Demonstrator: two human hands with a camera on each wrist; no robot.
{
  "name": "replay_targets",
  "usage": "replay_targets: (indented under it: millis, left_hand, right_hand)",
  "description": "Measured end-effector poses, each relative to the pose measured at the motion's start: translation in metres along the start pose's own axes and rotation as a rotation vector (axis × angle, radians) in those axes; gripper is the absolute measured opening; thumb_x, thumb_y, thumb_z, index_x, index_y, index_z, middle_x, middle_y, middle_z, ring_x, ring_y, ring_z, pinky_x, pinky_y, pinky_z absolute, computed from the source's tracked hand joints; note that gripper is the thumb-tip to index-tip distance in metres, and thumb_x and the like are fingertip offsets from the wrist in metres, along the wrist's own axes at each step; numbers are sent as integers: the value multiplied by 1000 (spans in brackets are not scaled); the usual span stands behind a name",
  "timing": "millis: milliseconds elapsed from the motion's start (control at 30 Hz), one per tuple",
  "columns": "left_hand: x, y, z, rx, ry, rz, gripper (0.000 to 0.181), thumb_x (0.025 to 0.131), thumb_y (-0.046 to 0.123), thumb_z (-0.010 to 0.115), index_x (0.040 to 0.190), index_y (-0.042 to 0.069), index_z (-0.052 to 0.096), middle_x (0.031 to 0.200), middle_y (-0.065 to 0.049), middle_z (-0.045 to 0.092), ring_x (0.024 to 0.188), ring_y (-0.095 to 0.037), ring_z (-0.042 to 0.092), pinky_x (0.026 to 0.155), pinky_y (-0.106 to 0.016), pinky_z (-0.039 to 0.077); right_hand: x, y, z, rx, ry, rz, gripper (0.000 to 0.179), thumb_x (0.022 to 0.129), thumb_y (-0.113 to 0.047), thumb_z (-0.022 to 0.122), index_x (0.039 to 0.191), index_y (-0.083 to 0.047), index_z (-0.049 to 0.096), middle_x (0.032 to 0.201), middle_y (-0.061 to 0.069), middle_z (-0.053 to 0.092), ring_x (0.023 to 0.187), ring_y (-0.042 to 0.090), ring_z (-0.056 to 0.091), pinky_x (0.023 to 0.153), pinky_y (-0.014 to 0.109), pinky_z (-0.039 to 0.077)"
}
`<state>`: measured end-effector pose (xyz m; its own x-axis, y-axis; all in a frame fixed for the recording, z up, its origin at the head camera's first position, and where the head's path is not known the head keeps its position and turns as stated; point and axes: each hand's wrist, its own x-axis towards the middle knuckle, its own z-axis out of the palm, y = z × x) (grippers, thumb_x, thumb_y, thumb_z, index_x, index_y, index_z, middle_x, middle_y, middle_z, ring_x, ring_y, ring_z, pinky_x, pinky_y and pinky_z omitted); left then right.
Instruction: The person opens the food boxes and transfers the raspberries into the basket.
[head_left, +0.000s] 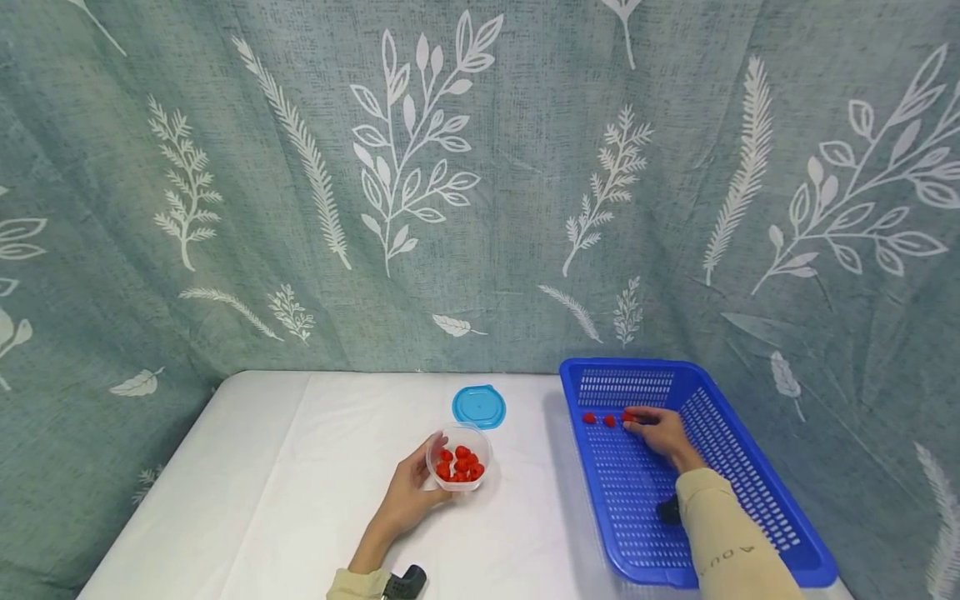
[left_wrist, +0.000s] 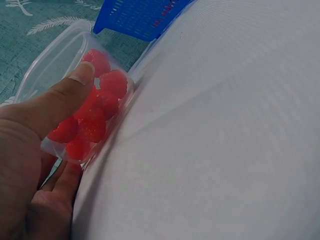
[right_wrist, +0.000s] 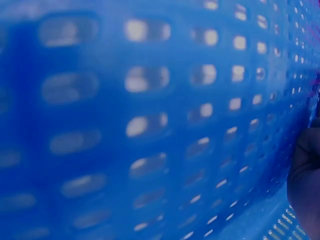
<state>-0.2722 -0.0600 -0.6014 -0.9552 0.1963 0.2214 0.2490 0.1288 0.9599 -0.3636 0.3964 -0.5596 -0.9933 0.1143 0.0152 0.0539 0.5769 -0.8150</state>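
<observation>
My left hand [head_left: 408, 498] grips a clear plastic tub [head_left: 487, 457] on the white table, thumb on the near side and fingers round the far left. Several small red strawberries [left_wrist: 106, 104] lie inside it. Reaching into the blue basket [head_left: 611, 500], my right hand [head_left: 662, 432] pinches one red strawberry [head_left: 628, 415] low over the basket floor. To the left of those fingertips, two more strawberries [head_left: 609, 421] sit in a row along the basket's far end. The right wrist view shows mostly the blurred slotted basket wall [right_wrist: 110, 115], with part of the hand at its right edge.
A round light-blue lid [head_left: 479, 407] lies on the table just behind the tub. The basket's raised rim [head_left: 592, 500] stands at the right side of the white table [head_left: 300, 492]. A green leaf-patterned curtain [head_left: 510, 208] hangs behind.
</observation>
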Motion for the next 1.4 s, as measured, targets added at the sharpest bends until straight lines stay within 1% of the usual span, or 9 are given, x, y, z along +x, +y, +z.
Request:
replay_targets:
  millis: [167,433,600,800,933,1067,1200,1300,1400]
  left_hand:
    - [0,-2,0,20,-10,1,90,76,5,87,155,9,42,153,-11,51,149,-31,37,120,-42,31]
    - [0,-2,0,27,-10,-1,91,76,7,88,155,11,42,154,-8,51,149,-28,38,120,-40,32]
    - [1,0,0,20,-1,-10,91,76,6,88,155,13,42,154,-7,51,149,-25,39,121,-39,32]
    - [-1,-1,-1,26,0,2,90,76,2,85,155,12,42,153,-9,52,148,-26,41,120,-38,33]
    - [-1,0,-1,27,-12,-4,90,77,2,84,156,12,41,153,-9,52,148,-25,41,120,-36,33]
    - [1,-1,0,44,-17,8,91,78,5,85,156,10,39,154,-10,51,148,-28,40,119,-39,33]
    - [2,-2,0,50,-15,22,90,79,7,85,156,8,39,154,-12,50,148,-32,40,119,-45,33]
    - [2,-3,1,34,-6,26,89,79,5,84,156,6,39,153,-14,51,147,-34,40,119,-48,32]
    - [2,-2,1,26,1,15,89,79,5,84,156,8,40,153,-13,51,147,-32,40,119,-47,32]
  right_hand:
    - [3,0,1,-9,6,15,39,90,-10,76,123,8,68,121,27,69,115,38,63,79,17,48]
    - [5,-21,-7,41,30,-40,45,88,-10,78,124,14,64,119,28,70,90,1,62,73,8,45]
    - [10,-46,-13,88,60,-117,46,91,-12,76,127,12,63,116,23,73,87,-13,56,77,4,44]
    - [8,-99,-20,133,40,-179,48,97,-25,71,135,3,62,116,11,71,92,-9,58,82,10,47]
    - [-8,-146,-21,164,11,-216,52,97,-33,70,138,-1,61,122,9,67,107,3,58,88,16,47]
    - [-33,-191,-16,216,14,-260,51,96,-35,71,137,-5,63,117,-2,67,115,7,54,87,19,46]
    - [-63,-222,-5,334,23,-315,39,96,-29,71,130,-9,67,108,-9,67,83,3,55,63,17,43]
    - [-85,-236,8,426,23,-353,29,97,-22,71,124,-11,70,105,-7,67,56,3,41,48,19,34]
    - [-104,-243,26,475,29,-373,25,97,-16,71,121,-9,72,102,-4,68,49,1,38,45,19,32]
